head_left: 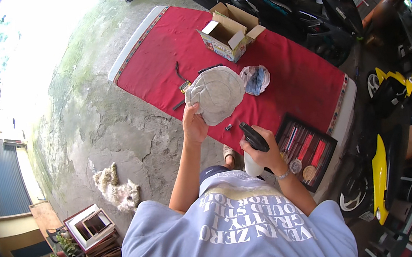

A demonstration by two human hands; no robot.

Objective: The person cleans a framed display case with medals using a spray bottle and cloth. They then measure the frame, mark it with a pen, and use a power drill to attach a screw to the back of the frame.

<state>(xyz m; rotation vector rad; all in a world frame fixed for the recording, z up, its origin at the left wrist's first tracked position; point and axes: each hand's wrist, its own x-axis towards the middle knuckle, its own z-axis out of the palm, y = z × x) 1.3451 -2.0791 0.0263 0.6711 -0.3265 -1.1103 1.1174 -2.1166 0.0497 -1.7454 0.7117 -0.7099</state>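
My left hand [195, 124] grips the edge of a light grey fabric cap [217, 92] and holds it up over the near side of the table. In my right hand [268, 151] is a spray bottle [254, 165] with a white body and a black trigger head, its nozzle pointing up and toward the cap. Just right of the cap lies a crumpled white and blue cloth [256, 79]. A yellow and black tape measure [185, 86] sits at the cap's left, partly covered by it. Between the two hands, a small dark object [228, 127] rests on the tablecloth.
A red cloth [151, 48] covers the table. On it stand an open cardboard box [230, 32] and, near my right arm, a dark-framed case [306, 150] with medals and red ribbons. Motorcycles [293, 2] are parked beyond. A small shaggy dog [117, 189] lies on the concrete at left.
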